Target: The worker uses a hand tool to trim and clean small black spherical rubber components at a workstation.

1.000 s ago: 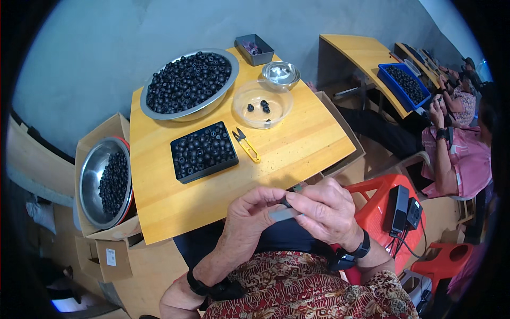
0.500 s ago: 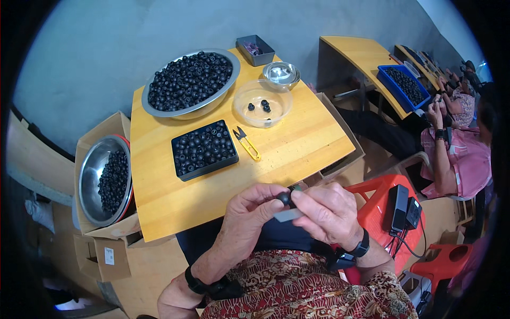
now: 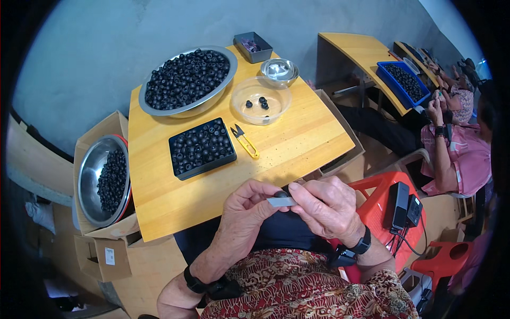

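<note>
The left hand pinches a dark ball between thumb and fingers, just past the near edge of the yellow table. The right hand has its thumb and fingers closed on a flat grey blade, which lies across the near side of the ball; the fingers partly cover both, so whether the edge has bitten in I cannot tell.

On the table, a square black tray full of similar dark balls sits beside a pair of yellow-handled snips. Behind them stand a heaped metal basin and a clear bowl with a few balls inside.

As for print, a white label is stuck on the cardboard box at lower left, its marks too small to read. A pale patch on the black adapter on the red stool may be another label.
</note>
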`<action>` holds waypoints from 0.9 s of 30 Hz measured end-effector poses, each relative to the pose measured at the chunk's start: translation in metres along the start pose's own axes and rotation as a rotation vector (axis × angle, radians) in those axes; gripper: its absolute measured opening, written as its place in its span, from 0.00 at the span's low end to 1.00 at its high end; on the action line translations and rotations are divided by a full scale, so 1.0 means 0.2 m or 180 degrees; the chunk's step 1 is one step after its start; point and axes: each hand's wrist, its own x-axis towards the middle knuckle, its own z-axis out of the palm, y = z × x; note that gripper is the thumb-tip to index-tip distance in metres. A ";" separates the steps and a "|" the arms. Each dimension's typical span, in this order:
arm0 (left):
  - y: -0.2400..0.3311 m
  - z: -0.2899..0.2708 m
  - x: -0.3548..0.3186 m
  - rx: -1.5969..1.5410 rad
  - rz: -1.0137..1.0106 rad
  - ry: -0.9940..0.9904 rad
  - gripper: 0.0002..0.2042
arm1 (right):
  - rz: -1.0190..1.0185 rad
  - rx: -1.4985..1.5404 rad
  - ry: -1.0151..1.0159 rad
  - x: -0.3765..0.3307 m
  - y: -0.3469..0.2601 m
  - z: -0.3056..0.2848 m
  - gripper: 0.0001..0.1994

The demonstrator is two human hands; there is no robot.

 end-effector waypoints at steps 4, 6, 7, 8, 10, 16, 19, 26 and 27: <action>-0.02 -0.01 0.00 -0.0114 -0.0041 -0.0031 0.10 | -0.0042 -0.0016 0.0018 0.00 0.00 0.01 0.23; -0.02 -0.02 0.00 -0.0109 -0.0055 -0.0043 0.10 | -0.0044 -0.0018 0.0014 -0.01 0.00 0.01 0.23; -0.02 -0.02 0.00 -0.0100 -0.0064 -0.0057 0.10 | -0.0050 -0.0020 0.0016 0.00 0.00 0.01 0.23; -0.02 -0.03 0.00 -0.0104 -0.0066 -0.0053 0.10 | -0.0048 -0.0017 0.0011 0.00 0.00 0.01 0.23; -0.03 -0.03 0.00 -0.0021 -0.0045 -0.0101 0.10 | -0.0071 -0.0022 -0.0014 0.00 0.01 0.02 0.22; -0.02 -0.04 0.01 -0.0014 -0.0164 -0.0029 0.08 | -0.0055 0.0024 0.0023 -0.01 0.03 0.03 0.22; -0.02 -0.03 0.01 -0.0279 -0.0219 -0.0070 0.11 | -0.0100 -0.0036 0.0047 -0.01 0.02 0.04 0.22; -0.01 -0.04 0.01 -0.0302 -0.0213 -0.0216 0.08 | -0.0219 -0.0104 0.0027 -0.03 0.03 0.05 0.23; -0.01 -0.04 0.01 -0.0320 -0.0205 -0.0234 0.07 | -0.0258 -0.0106 0.0016 -0.04 0.03 0.06 0.23</action>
